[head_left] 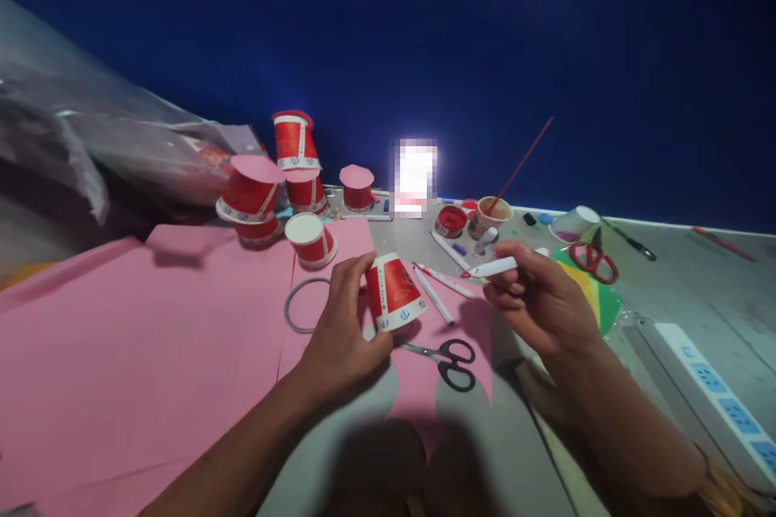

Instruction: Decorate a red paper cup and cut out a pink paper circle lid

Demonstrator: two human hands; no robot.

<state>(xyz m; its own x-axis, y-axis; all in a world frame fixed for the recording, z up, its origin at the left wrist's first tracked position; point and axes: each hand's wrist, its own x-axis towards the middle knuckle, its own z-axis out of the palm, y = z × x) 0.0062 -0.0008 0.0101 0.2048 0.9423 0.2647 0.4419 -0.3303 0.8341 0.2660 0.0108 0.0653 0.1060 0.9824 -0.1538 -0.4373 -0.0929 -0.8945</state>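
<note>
Noted apart: left hand (pixel 345 323) gripping cup (pixel 395 289), frame centre; right hand (pixel 537 295) pinching marker (pixel 498 267). Firm cup, light tip pressure advisable.

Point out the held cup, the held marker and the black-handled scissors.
Held cup (pixel 397 286), head view: red side wall.
Held marker (pixel 497 267), head view: white barrel.
Black-handled scissors (pixel 442 355), head view: handle beside the pivot.

Dim room, dark blue wall (pixel 388 32), one bright white light (pixel 415 170)
Wall fills the far side and goes nearly black at top right. Light sits at the far edge of the grey tabletop (pixel 679 291), too pixelated to make out, bluish glow around it. Pale strip (pixel 672 227) along that edge to the right, crumpled see-through plastic sheeting (pixel 145 137) on the left, big soft shadow (pixel 418 460) on the near side.
</note>
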